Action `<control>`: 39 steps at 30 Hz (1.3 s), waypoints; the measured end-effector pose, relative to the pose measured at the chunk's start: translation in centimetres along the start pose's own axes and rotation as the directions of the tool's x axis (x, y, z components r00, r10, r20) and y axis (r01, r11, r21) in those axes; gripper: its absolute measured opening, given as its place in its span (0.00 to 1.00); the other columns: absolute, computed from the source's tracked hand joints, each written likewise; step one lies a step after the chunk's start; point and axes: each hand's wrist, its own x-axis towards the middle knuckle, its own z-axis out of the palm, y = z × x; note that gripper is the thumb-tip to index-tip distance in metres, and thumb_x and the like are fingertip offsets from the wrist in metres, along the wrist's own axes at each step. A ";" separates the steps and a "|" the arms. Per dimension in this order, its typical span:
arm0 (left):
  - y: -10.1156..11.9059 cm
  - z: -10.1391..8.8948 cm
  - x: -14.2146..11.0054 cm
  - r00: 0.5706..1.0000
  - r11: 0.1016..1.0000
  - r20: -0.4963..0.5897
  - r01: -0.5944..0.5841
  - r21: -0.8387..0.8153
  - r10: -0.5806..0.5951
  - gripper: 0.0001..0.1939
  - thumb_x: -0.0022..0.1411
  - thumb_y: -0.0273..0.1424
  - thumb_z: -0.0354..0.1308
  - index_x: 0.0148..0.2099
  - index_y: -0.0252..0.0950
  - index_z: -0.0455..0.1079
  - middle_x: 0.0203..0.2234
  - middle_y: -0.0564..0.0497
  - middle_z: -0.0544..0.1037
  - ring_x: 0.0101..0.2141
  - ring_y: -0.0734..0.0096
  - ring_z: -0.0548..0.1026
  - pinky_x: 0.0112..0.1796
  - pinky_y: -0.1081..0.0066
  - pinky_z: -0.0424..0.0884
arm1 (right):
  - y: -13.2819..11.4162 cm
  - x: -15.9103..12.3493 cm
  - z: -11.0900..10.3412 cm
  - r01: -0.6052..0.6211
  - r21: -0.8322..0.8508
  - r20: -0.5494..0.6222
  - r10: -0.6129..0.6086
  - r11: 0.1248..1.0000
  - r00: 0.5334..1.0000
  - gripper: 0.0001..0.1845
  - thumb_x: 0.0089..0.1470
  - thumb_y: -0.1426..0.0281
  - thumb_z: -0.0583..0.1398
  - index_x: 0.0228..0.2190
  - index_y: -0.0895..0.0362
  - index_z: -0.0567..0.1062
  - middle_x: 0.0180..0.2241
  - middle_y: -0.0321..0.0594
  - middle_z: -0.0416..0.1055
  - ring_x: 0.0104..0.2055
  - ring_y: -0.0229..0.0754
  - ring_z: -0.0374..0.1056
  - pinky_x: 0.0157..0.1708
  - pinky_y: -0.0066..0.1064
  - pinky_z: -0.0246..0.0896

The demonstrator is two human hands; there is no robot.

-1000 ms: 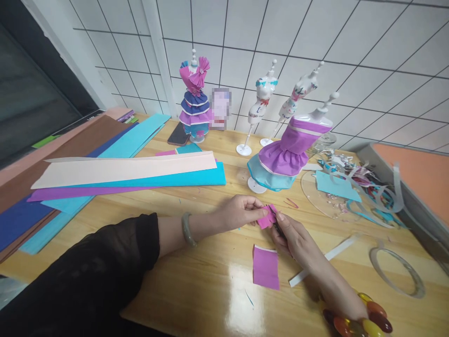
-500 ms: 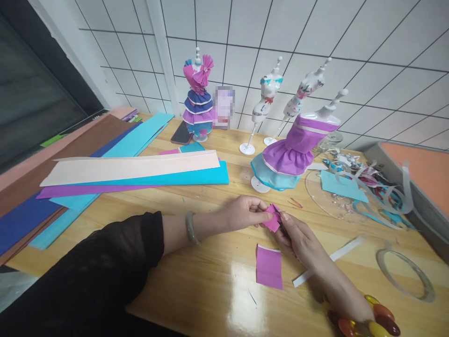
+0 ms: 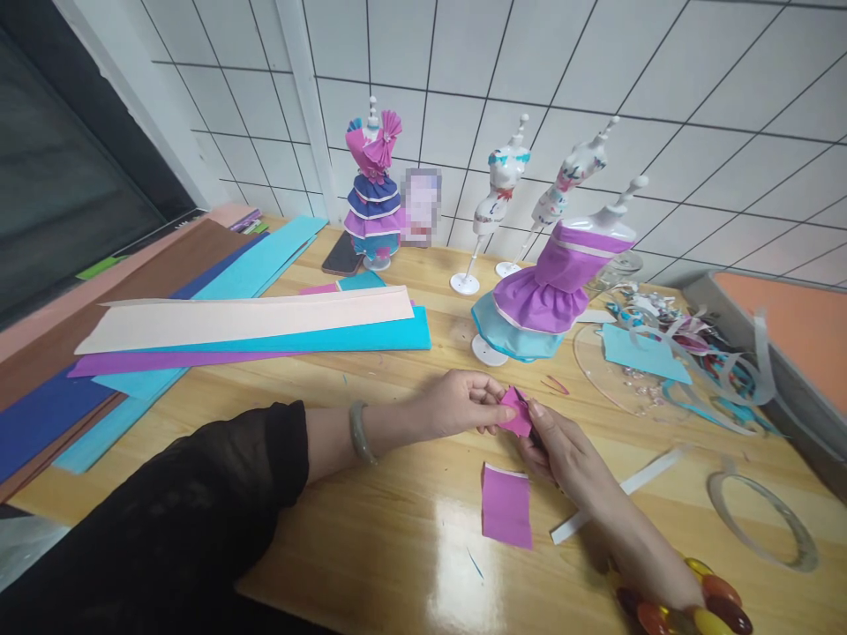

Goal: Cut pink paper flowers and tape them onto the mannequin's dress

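A small pink paper piece (image 3: 514,413) is pinched between my two hands just above the wooden table (image 3: 371,529). My left hand (image 3: 458,402) closes on its left edge with thumb and fingers. Against its right edge my right hand (image 3: 554,439) is closed, with a thin dark tool under the fingers that I cannot make out. A flat purple paper rectangle (image 3: 506,505) lies on the table just below my hands. Behind them stands a mannequin with a purple and blue paper dress (image 3: 543,295).
Long crepe paper sheets (image 3: 251,326) in cream, blue and purple lie at the left. Three more mannequins (image 3: 371,190) and a phone (image 3: 342,253) stand by the tiled wall. A clear plate of scraps (image 3: 635,362), a white strip (image 3: 622,489) and a tape ring (image 3: 760,520) lie right.
My hands stay together on the pink piece, which has been folded smaller and tucked closer between the fingers. The view has shifted slightly.
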 end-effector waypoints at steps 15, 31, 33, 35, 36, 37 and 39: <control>-0.4 -0.2 0.2 0.998 0.999 0.060 0.003 -0.035 -0.001 0.23 0.48 0.46 0.62 0.38 0.32 0.68 0.28 0.51 0.74 0.25 0.79 0.71 0.31 0.73 0.67 | 0.1 -0.1 0.2 -0.029 0.060 0.006 0.028 0.998 1.000 0.25 0.56 0.47 0.47 0.21 0.54 0.58 0.15 0.28 0.50 0.16 0.33 0.45 0.17 0.28 0.45; -0.2 -0.2 0.1 0.997 0.999 0.080 0.004 -0.034 -0.001 0.21 0.53 0.46 0.58 0.36 0.32 0.68 0.24 0.52 0.73 0.25 0.79 0.71 0.30 0.74 0.66 | 0.1 0.1 0.3 0.000 0.041 0.021 -0.001 0.999 1.000 0.24 0.59 0.50 0.45 0.22 0.54 0.59 0.15 0.29 0.51 0.16 0.33 0.46 0.18 0.28 0.45; -0.3 -0.2 0.1 0.997 0.999 0.076 0.010 -0.041 -0.007 0.21 0.52 0.46 0.59 0.37 0.32 0.67 0.25 0.52 0.73 0.25 0.79 0.71 0.30 0.74 0.66 | 0.1 0.1 0.3 -0.004 0.046 0.022 0.003 0.999 1.000 0.24 0.58 0.50 0.46 0.21 0.54 0.59 0.14 0.28 0.51 0.16 0.33 0.46 0.17 0.28 0.45; -0.3 -0.2 0.2 0.998 0.999 0.068 0.014 -0.052 -0.010 0.22 0.51 0.46 0.60 0.38 0.32 0.67 0.25 0.52 0.73 0.25 0.78 0.72 0.30 0.74 0.67 | 0.0 0.0 0.3 -0.004 0.047 0.017 0.003 0.999 1.000 0.24 0.58 0.50 0.46 0.21 0.54 0.58 0.14 0.28 0.50 0.16 0.33 0.45 0.17 0.28 0.45; -0.3 -0.1 0.2 0.998 0.998 0.064 0.013 -0.057 -0.009 0.22 0.50 0.46 0.60 0.38 0.32 0.66 0.25 0.52 0.73 0.25 0.78 0.72 0.30 0.74 0.67 | 0.0 0.0 0.2 -0.002 0.046 0.015 0.002 0.999 1.000 0.24 0.58 0.50 0.46 0.21 0.54 0.58 0.14 0.28 0.50 0.16 0.33 0.45 0.17 0.27 0.45; -0.3 -0.1 0.2 0.998 0.998 0.064 0.009 -0.060 -0.005 0.22 0.50 0.46 0.60 0.38 0.32 0.65 0.25 0.52 0.73 0.25 0.78 0.72 0.30 0.74 0.67 | 0.0 0.0 0.2 -0.001 0.047 0.014 0.000 0.999 1.000 0.24 0.58 0.50 0.46 0.21 0.54 0.58 0.14 0.28 0.50 0.16 0.33 0.45 0.17 0.27 0.45; -0.3 -0.1 0.2 0.997 0.998 0.072 -0.003 -0.063 0.008 0.22 0.50 0.46 0.60 0.38 0.32 0.65 0.25 0.52 0.73 0.25 0.78 0.72 0.30 0.73 0.67 | -0.1 0.0 0.2 0.002 0.051 0.020 -0.003 0.999 1.000 0.24 0.58 0.50 0.45 0.21 0.55 0.60 0.14 0.28 0.50 0.16 0.33 0.45 0.18 0.27 0.45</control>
